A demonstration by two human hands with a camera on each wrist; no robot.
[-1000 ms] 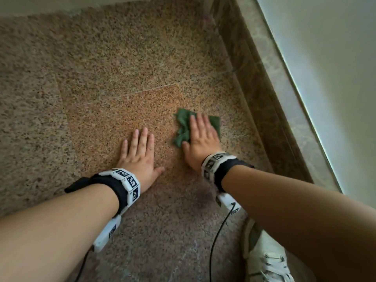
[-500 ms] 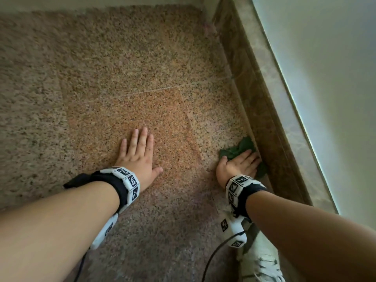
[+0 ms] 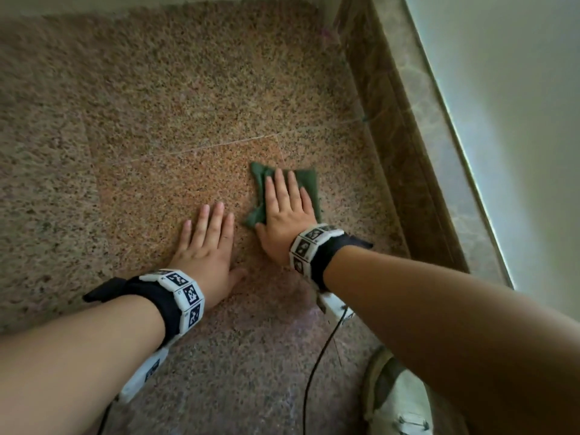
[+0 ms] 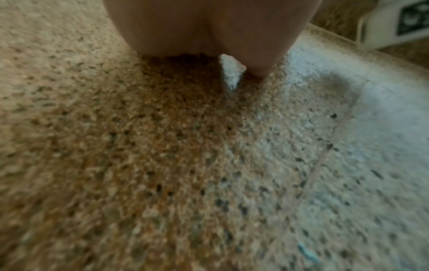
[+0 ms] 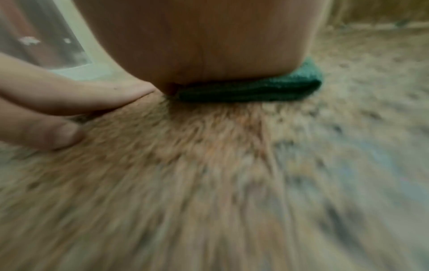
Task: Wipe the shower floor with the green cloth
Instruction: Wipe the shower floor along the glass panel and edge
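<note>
A dark green cloth [image 3: 309,180] lies crumpled on the speckled granite shower floor [image 3: 188,89]. My right hand [image 3: 287,204] lies flat on top of it with straight fingers, pressing it down. In the right wrist view the cloth [image 5: 255,89] shows as a folded edge under the palm. My left hand [image 3: 208,240] rests flat on the bare floor just left of the cloth, fingers straight. The left wrist view shows only the heel of the left hand [image 4: 209,27] on the floor [image 4: 162,165].
A raised brown marble curb [image 3: 408,152] runs along the right side, with a pale glass panel [image 3: 518,120] beyond it. A white shoe [image 3: 398,400] stands at the bottom right beside a black cable [image 3: 317,365]. A pale wall base crosses the top.
My right hand has swept the cloth from beside the curb back left and forward, to the spot by the left hand. The left hand has stayed put.
</note>
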